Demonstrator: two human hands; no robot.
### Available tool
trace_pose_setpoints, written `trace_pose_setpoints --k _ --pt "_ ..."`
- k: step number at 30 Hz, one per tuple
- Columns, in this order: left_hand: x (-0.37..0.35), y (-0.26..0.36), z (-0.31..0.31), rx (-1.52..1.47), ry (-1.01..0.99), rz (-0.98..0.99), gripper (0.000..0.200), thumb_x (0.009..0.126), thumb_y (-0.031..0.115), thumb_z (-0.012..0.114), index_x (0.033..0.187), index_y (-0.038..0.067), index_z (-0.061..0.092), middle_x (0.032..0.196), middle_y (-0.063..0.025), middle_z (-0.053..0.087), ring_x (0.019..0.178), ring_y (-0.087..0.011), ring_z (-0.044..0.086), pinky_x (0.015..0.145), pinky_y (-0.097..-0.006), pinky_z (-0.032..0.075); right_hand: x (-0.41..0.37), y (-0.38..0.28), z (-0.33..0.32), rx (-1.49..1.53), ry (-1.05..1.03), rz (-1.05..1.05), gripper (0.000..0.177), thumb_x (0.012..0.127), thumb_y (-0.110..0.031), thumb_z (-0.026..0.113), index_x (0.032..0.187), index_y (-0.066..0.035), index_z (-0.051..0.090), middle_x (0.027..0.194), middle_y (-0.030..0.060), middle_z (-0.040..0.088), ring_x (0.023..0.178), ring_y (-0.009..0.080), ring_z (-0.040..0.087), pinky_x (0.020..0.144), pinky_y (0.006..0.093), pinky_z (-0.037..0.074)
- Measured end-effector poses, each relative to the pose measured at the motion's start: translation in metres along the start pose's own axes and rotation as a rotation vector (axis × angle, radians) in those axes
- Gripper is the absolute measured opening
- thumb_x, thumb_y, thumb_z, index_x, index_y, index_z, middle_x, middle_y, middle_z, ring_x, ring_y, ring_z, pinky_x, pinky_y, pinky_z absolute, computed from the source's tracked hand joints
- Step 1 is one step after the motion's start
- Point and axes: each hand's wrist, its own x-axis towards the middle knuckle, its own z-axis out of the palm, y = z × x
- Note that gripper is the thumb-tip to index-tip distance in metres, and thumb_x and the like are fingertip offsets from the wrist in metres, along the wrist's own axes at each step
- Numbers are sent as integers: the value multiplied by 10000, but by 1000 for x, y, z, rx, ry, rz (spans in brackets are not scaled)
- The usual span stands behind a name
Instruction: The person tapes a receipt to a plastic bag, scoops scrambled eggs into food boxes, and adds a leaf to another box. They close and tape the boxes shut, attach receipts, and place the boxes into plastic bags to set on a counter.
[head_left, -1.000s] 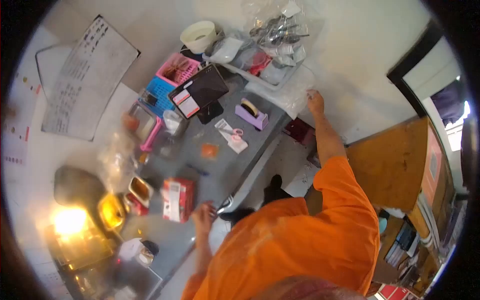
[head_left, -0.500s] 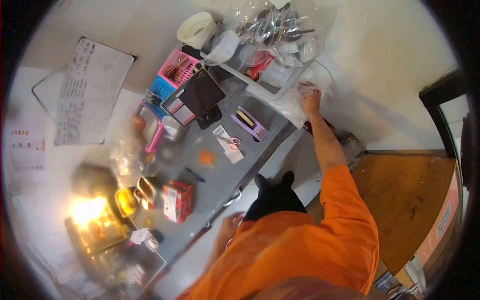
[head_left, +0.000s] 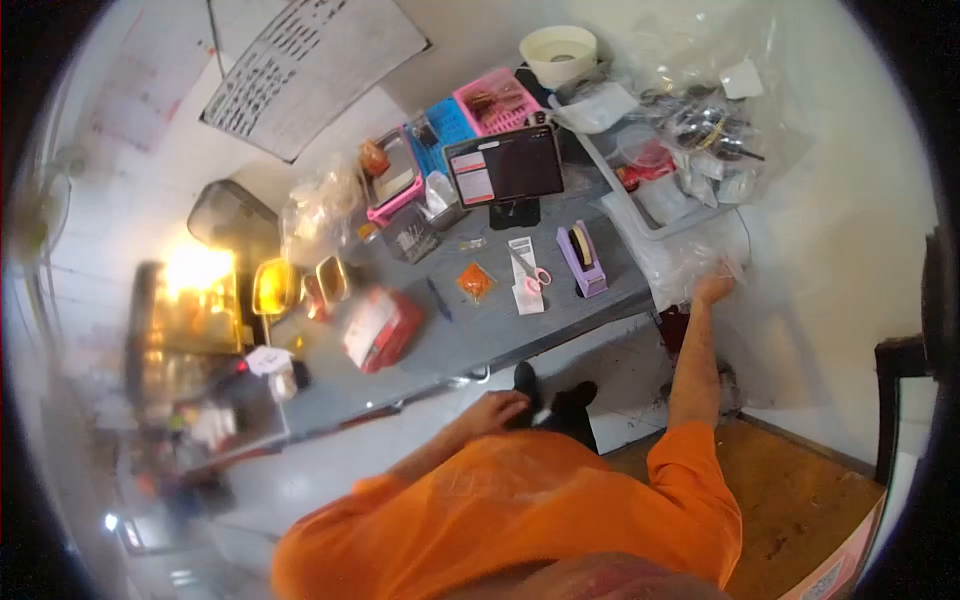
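At the right end of the grey table (head_left: 420,346), my right hand (head_left: 714,286) is closed on the edge of clear plastic bags (head_left: 668,262) that lie beside and partly under a grey tray (head_left: 655,228). My left hand (head_left: 497,408) is held low in front of my body, just off the table's front edge; its fingers are too small and blurred to judge. Nearest the bags on the table stands a purple tape dispenser (head_left: 585,262). Left of it, pink-handled scissors (head_left: 536,278) rest on a white paper strip (head_left: 523,298).
A tablet (head_left: 508,165) on a stand is behind the scissors. An orange packet (head_left: 475,282), a blue pen (head_left: 439,299) and a red-and-white package (head_left: 383,330) lie further left. Pink baskets (head_left: 495,102) stand at the back. A brightly lit display (head_left: 190,308) is at the far left.
The camera view has turned, so the table now lies more level across it. My right hand remains at the plastic bags. My left hand has come further forward from my side.
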Motion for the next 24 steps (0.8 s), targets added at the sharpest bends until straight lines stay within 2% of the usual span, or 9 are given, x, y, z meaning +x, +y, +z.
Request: trace_pose_setpoints --k 4,5,7,9,12,13,16,18,24 --pt "15 -5 0 -48 16 136 359 935 331 506 1075 20 618 1017 -159 649 969 -286 613 857 -361 469 -10 -89 -76 1002 408 1210 419 918 -284 483 1266 -54 513 1281 130 528 1052 320 586 932 446 457" --pt "23 -2 -1 -67 31 143 359 935 331 506 1075 20 618 1017 -159 649 969 -286 613 857 -361 469 -24 -106 -92 998 389 1192 419 918 -284 483 1266 -54 513 1281 130 528 1052 320 586 932 446 457" --pt "42 5 -5 -201 31 229 411 945 344 485 1189 23 566 1122 -148 617 1061 -262 563 925 -370 425 -47 -137 -119 1549 -35 982 563 907 -435 482 1283 -17 467 1300 131 499 1104 327 544 891 441 480" --pt "56 23 -11 -541 142 298 462 944 355 481 1288 46 488 1207 -82 573 1108 -250 526 942 -390 409 -80 -232 -145 1424 -214 1044 510 887 -433 518 1223 -50 512 1205 99 552 1045 272 562 886 386 471" --pt "87 21 -9 -609 545 537 600 895 286 595 1390 62 340 1313 -83 472 1107 -195 509 918 -359 422 -160 -238 -141 805 -997 291 400 900 -396 510 1086 -44 544 1029 57 582 902 171 552 806 305 448" --pt "68 37 -27 -675 269 492 594 868 268 633 1359 52 378 1266 -88 505 1069 -188 523 899 -353 432 -170 -296 -159 776 -1401 -132 349 918 -365 491 1011 -36 558 959 41 580 851 134 532 770 271 433" --pt "31 35 -45 -719 85 527 473 835 245 675 1221 31 504 1040 -63 580 869 -145 558 757 -314 461 -216 -329 -175 589 -860 -267 315 914 -309 531 773 -28 527 738 -3 503 706 94 472 647 257 395" --pt "11 10 -55 -523 211 361 235 857 226 648 954 12 644 827 -23 622 684 -87 560 575 -264 468 -189 -357 -184 544 -1104 -202 341 851 -235 636 639 -24 473 594 -7 410 584 99 392 539 292 335" --pt "-66 -69 -67 -862 821 284 240 936 240 535 906 18 622 769 -12 584 644 -87 510 541 -257 423 -202 -426 -178 -192 -1303 -486 318 712 -200 771 673 12 537 541 78 447 527 152 404 517 350 335"
